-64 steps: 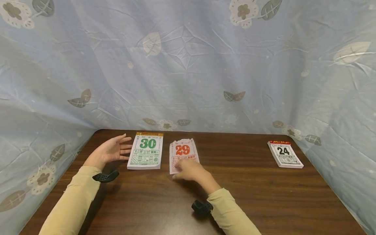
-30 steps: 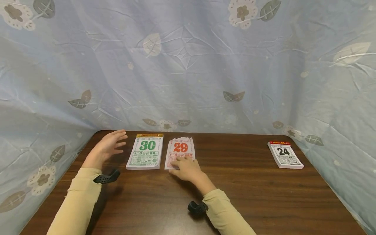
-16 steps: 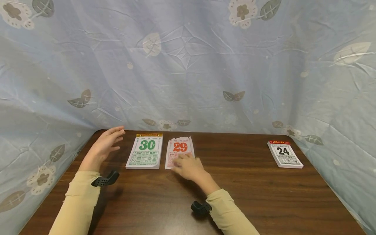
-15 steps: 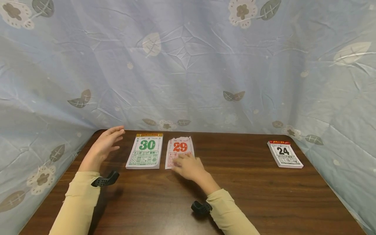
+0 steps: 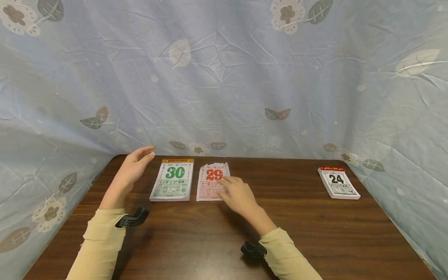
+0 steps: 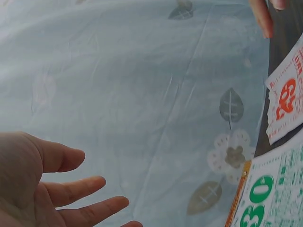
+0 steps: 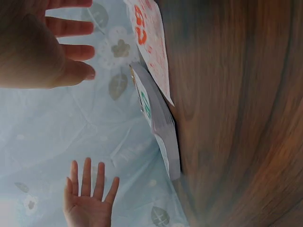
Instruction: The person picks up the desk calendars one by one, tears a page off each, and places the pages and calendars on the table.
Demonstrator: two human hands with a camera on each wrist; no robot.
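On the left of the table lies a thick tear-off calendar (image 5: 173, 181) with a green 30 and a gold top band. Beside it, flat on the wood, is a loose calendar page (image 5: 209, 186) with a red 29 and a ragged torn top edge. My left hand (image 5: 131, 169) is raised left of the green calendar, fingers extended, holding nothing. Over the right edge of the red page hovers my right hand (image 5: 239, 194); its fingers are loosely extended and grip nothing. In the right wrist view both hands appear apart from the paper.
A smaller tear-off calendar (image 5: 338, 183) with a black 24 and a red top band lies at the far right of the brown wooden table (image 5: 297, 225). A pale blue patterned cloth (image 5: 224, 97) hangs behind and along both sides.
The red 29 page shifted slightly left and straightened, then stayed put. My right hand has moved off it to the right. My left hand has lifted a little.
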